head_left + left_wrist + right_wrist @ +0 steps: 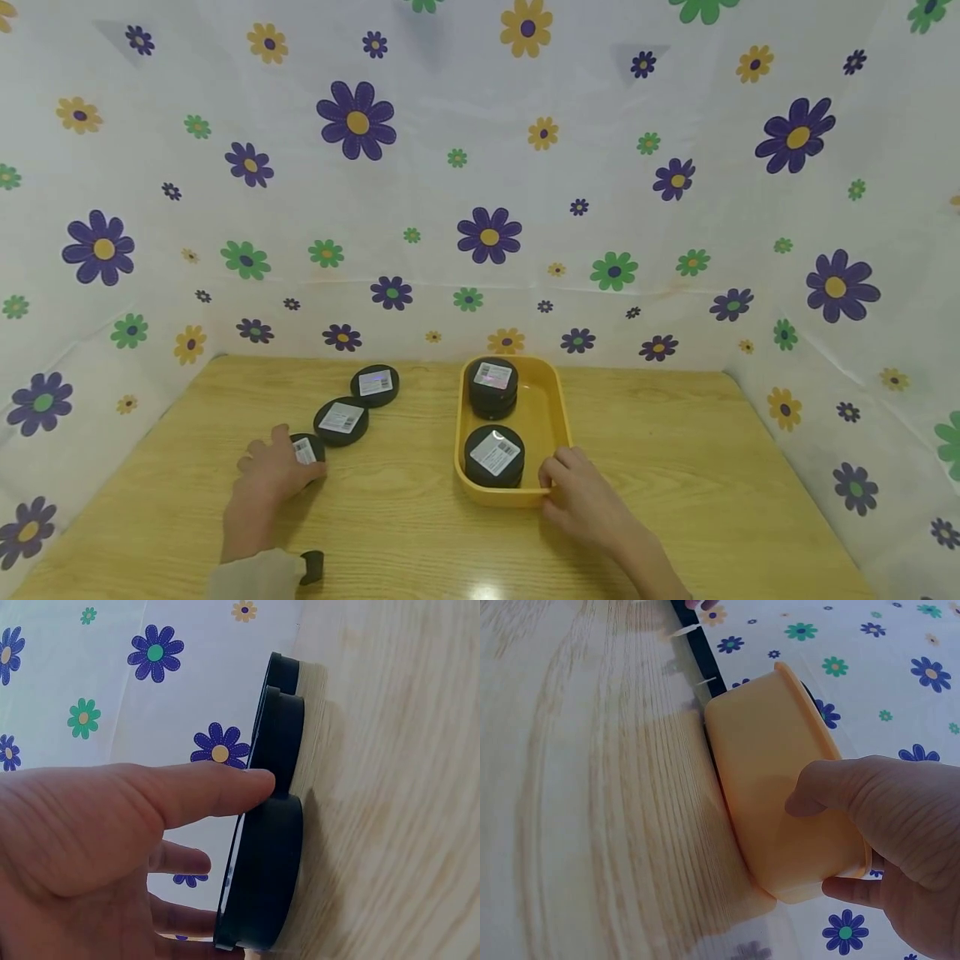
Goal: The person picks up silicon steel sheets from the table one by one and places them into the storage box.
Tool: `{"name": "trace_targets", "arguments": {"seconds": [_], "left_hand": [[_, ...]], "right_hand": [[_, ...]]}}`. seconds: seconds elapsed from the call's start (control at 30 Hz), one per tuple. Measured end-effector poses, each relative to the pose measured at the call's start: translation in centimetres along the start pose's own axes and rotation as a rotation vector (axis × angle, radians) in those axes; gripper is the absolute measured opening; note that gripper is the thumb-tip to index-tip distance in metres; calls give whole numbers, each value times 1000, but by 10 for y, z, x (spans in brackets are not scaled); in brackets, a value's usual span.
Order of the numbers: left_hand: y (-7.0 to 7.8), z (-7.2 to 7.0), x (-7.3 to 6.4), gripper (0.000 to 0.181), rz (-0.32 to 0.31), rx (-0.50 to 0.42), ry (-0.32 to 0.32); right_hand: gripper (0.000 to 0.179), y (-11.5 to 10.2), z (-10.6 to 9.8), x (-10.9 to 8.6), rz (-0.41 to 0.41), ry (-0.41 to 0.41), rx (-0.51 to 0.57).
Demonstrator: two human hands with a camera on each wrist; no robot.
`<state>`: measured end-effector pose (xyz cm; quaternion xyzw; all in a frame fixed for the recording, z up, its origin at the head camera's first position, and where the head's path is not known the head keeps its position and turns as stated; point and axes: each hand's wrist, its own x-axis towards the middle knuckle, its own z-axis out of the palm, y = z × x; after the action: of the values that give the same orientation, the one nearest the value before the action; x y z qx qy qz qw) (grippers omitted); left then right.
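Three flat round black containers with white labels lie in a slanting row on the left. My left hand (272,468) spans the nearest black container (306,451), thumb on its right side and fingers around the far left side. In the left wrist view that black container (262,877) sits flat on the wood, the thumb tip overlapping its edge. At the front right corner of a yellow tray (517,497), my right hand (587,502) grips the wall. The right wrist view has the thumb pressed against the outside of the yellow tray (772,765).
Beyond the left hand are a middle black container (341,421) and a far black container (375,385). Inside the tray stand a rear stack of black containers (492,388) and a front stack (495,457). Flower-printed cloth (420,183) surrounds the wooden table (660,433).
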<state>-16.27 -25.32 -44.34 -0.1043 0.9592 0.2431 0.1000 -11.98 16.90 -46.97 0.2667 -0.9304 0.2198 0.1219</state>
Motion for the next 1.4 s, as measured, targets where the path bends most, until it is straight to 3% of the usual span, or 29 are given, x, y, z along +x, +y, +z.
{"name": "trace_targets", "arguments": {"seconds": [0.5, 0.8, 1.4], "left_hand": [[-2, 1, 1, 96, -5, 2, 7], [-5, 1, 2, 95, -12, 33, -26], [5, -8, -6, 89, 10, 40, -24]], "right_hand": [[30, 2, 1, 0, -31, 27, -10], [31, 1, 0, 1, -22, 17, -3], [31, 2, 0, 0, -28, 22, 0]]}}
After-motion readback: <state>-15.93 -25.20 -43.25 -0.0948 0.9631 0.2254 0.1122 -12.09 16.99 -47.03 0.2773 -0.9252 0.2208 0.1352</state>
